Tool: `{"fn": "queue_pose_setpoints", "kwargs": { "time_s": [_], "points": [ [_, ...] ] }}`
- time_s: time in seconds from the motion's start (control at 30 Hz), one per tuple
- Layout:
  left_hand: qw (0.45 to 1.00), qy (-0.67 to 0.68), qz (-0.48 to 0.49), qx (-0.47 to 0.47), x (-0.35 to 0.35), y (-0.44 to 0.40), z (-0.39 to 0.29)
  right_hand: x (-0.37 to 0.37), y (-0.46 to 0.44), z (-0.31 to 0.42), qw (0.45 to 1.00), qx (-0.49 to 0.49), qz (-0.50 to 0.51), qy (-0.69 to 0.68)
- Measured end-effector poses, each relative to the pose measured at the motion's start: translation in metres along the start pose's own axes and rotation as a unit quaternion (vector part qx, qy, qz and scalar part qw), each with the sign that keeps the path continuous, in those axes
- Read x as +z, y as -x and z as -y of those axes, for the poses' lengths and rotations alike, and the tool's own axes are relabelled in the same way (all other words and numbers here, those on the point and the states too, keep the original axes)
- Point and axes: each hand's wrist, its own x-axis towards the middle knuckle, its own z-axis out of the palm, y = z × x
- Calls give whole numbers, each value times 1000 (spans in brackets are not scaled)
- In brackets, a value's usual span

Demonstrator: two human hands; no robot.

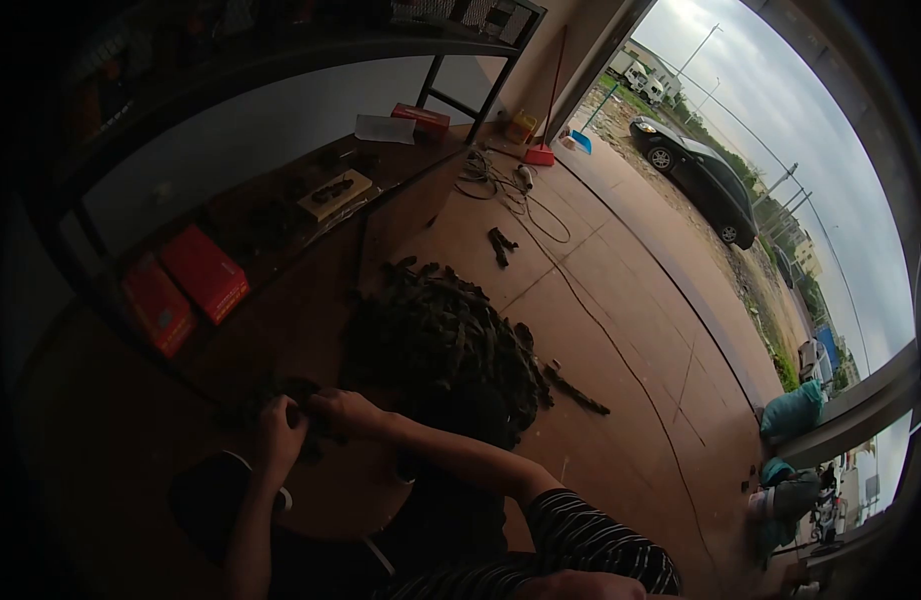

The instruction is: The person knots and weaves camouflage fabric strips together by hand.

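In the dim lower left of the head view, my left hand (pixel 282 428) is closed, with thumb and fingers pinched together. Close beside it is my right hand (pixel 347 411), also closed in a pinch. Whatever they grip is dark and too poorly lit to name. More dark pieces (pixel 266 392) lie just behind my hands. A big heap of dark, knobbly, chain-like pieces (pixel 441 325) spreads over the floor past my right hand.
Loose dark pieces (pixel 499 246) and a dark strip (pixel 578 390) lie on the tiled floor (pixel 621 280) near a long cable (pixel 606 325). A metal shelf (pixel 281 85) stands left, with red boxes (pixel 206 272) and a wooden block (pixel 335 195) low down. A black car (pixel 696 175) is outside.
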Motion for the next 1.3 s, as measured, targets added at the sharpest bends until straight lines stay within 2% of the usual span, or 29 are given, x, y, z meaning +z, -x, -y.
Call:
{"fn": "queue_pose_setpoints", "kwargs": {
  "time_s": [0.07,0.1,0.17,0.3,0.37,0.5,0.57,0.6,0.67,0.8,0.9,0.97,1.0,1.03,1.07,1.1,1.17,1.23,1.27,1.3],
  "points": [
    [996,-90,7,15,-1,1,-3,5,-6,-10,999,-15,19,22],
    [996,-90,8,12,-1,2,-3,10,-9,-11,999,-15,21,20],
    [993,-118,14,-24,0,3,0,21,-13,-13,995,-72,-27,57],
    [996,-78,1,-40,-8,0,10,15,-21,0,995,-69,-30,64],
    [998,-67,-17,-1,-14,-2,13,7,-25,6,990,-98,-28,97],
    [999,-17,-36,7,-23,2,12,5,-27,16,980,-132,-55,139],
    [994,37,-94,-31,-19,7,6,12,-25,15,991,-100,-88,26],
    [994,35,-94,-33,-16,10,8,14,-24,16,991,-100,-87,24],
    [994,13,-68,-86,-10,15,13,16,-18,17,994,-42,-101,-17],
    [993,13,-79,-89,-7,19,8,21,-12,28,992,27,-102,-69],
    [993,-66,-100,-14,5,26,24,22,-9,31,993,-4,-103,-60],
    [992,-77,-98,15,2,25,17,27,-14,14,987,-30,-108,-114],
    [993,-69,-93,29,-4,24,13,12,-14,20,993,-31,-73,-93],
    [994,-49,-88,44,-8,24,10,7,-16,12,991,-76,-65,-85],
    [992,-48,-91,67,-12,25,8,-8,-17,24,992,-77,-42,-86],
    [993,-38,-78,79,-17,26,5,-3,-20,15,985,-140,-86,-49],
    [993,-24,-43,106,-30,28,6,-11,-19,15,989,-138,-45,-39],
    [995,-15,-17,100,-32,31,11,-18,-11,21,997,-65,14,-42],
    [994,-18,-13,110,-28,33,14,-14,-11,17,991,-125,-22,-43],
    [992,-21,-10,123,-25,34,16,-10,-7,16,992,-119,-12,-50]
  ]
}}
